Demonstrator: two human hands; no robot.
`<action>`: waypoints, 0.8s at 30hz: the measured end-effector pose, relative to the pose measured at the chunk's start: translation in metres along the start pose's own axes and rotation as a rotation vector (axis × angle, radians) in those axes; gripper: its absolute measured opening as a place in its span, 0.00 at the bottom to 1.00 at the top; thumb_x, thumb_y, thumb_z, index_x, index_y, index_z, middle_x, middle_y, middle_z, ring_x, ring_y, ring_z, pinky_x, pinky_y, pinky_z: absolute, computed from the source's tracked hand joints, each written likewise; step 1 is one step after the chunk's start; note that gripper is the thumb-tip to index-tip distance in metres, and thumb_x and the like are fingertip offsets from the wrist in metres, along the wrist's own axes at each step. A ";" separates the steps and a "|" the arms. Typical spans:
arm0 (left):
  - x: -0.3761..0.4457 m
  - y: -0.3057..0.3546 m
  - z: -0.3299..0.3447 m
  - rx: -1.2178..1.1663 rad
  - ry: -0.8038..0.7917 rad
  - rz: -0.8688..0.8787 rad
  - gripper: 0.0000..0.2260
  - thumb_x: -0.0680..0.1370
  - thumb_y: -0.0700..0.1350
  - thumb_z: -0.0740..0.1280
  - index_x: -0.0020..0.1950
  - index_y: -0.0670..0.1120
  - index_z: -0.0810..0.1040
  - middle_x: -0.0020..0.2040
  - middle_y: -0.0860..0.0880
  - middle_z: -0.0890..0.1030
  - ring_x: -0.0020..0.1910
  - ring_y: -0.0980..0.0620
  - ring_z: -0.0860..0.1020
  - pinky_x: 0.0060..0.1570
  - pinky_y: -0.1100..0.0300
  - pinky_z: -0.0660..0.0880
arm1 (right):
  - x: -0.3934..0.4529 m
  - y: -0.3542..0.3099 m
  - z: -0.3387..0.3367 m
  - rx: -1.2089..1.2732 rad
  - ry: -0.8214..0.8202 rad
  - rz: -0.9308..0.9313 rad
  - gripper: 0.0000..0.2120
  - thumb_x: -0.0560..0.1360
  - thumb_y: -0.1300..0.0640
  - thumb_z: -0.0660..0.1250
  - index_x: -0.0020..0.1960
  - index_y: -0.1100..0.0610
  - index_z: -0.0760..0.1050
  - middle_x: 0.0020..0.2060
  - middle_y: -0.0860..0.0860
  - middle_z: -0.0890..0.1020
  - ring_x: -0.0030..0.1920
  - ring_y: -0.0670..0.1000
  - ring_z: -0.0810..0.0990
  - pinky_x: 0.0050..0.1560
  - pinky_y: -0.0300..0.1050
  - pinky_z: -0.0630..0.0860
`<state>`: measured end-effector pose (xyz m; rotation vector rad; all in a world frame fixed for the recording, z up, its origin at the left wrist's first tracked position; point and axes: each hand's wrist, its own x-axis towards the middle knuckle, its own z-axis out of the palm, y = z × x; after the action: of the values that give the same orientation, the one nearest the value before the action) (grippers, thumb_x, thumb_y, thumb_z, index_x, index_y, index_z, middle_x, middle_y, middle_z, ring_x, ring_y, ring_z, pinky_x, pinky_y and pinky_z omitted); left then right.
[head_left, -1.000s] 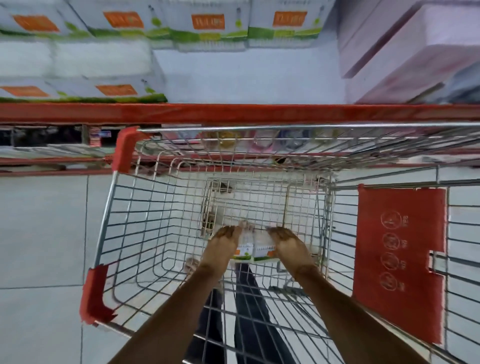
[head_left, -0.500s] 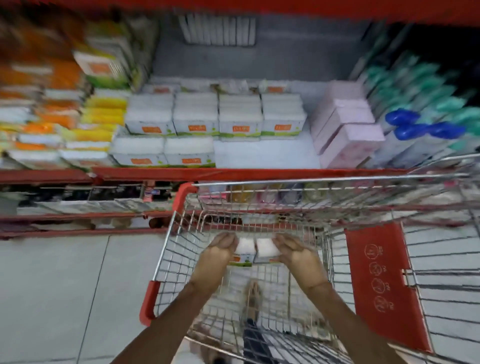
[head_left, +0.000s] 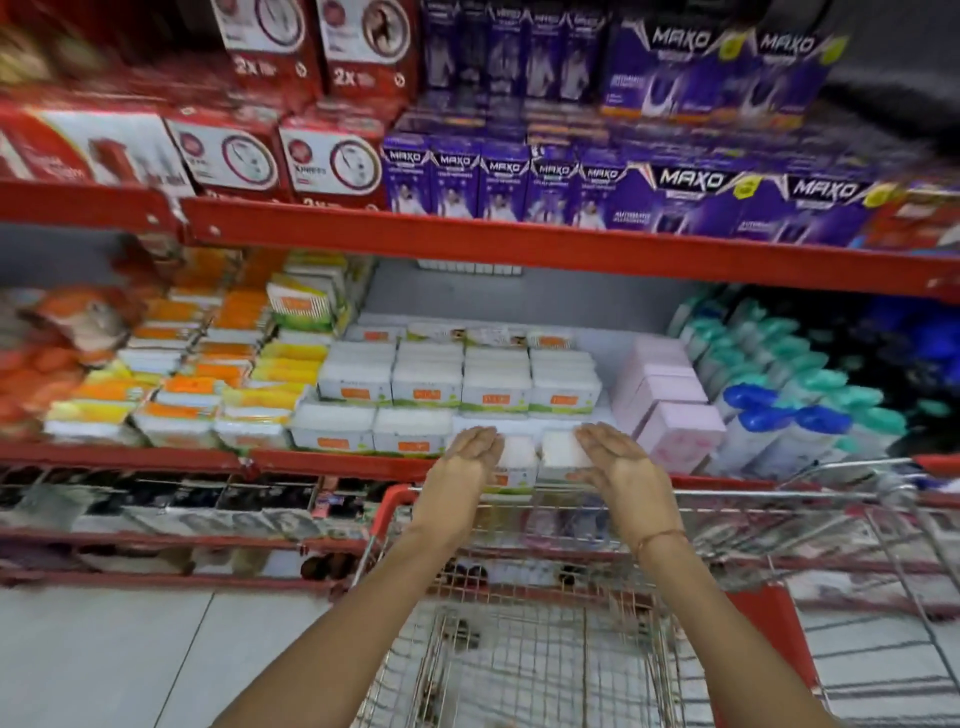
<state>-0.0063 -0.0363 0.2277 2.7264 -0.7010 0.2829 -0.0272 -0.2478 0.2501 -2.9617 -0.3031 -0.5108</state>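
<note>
Two white packs (head_left: 537, 456) with orange and green labels sit side by side between my hands, just above the far rim of the wire shopping cart (head_left: 737, 494). My left hand (head_left: 465, 457) presses flat against the left pack. My right hand (head_left: 613, 460) presses flat against the right pack, its fingers lying straight along the side. The packs are level with the front edge of the red middle shelf (head_left: 332, 461), before a bare gap in the row of matching white packs (head_left: 426, 387).
Pink boxes (head_left: 672, 423) stand right of the gap, then blue- and green-capped bottles (head_left: 789, 421). Orange and yellow packs (head_left: 208, 389) fill the left. The upper shelf carries purple boxes (head_left: 675, 202) and red boxes (head_left: 322, 161). Grey floor tiles (head_left: 130, 660) lie left of the cart.
My hands have lifted the two packs from the bottom of the cart basket up past its rim to shelf height. My view has swung upward to the shelves.
</note>
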 end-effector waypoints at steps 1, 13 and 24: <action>0.008 0.002 0.000 0.007 -0.002 -0.003 0.37 0.46 0.24 0.76 0.55 0.38 0.83 0.54 0.41 0.84 0.54 0.43 0.82 0.54 0.52 0.77 | 0.005 0.003 -0.001 -0.015 -0.013 0.014 0.30 0.49 0.64 0.84 0.50 0.64 0.83 0.46 0.59 0.87 0.47 0.57 0.86 0.42 0.54 0.82; 0.068 0.005 0.025 0.041 -0.152 -0.041 0.37 0.72 0.25 0.63 0.78 0.43 0.56 0.78 0.47 0.58 0.77 0.49 0.53 0.74 0.61 0.51 | 0.037 0.042 0.040 0.011 -0.155 0.115 0.28 0.59 0.63 0.81 0.58 0.61 0.80 0.55 0.58 0.84 0.55 0.56 0.83 0.53 0.48 0.80; 0.071 -0.007 0.040 0.152 -0.275 -0.064 0.34 0.77 0.29 0.61 0.79 0.46 0.52 0.79 0.49 0.51 0.78 0.52 0.49 0.74 0.60 0.50 | 0.045 0.053 0.072 0.070 -0.275 0.113 0.26 0.77 0.64 0.63 0.73 0.55 0.62 0.73 0.50 0.66 0.74 0.50 0.61 0.73 0.42 0.60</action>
<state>0.0633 -0.0749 0.2076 2.9604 -0.6845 -0.0594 0.0485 -0.2809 0.1941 -2.9558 -0.1726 -0.0768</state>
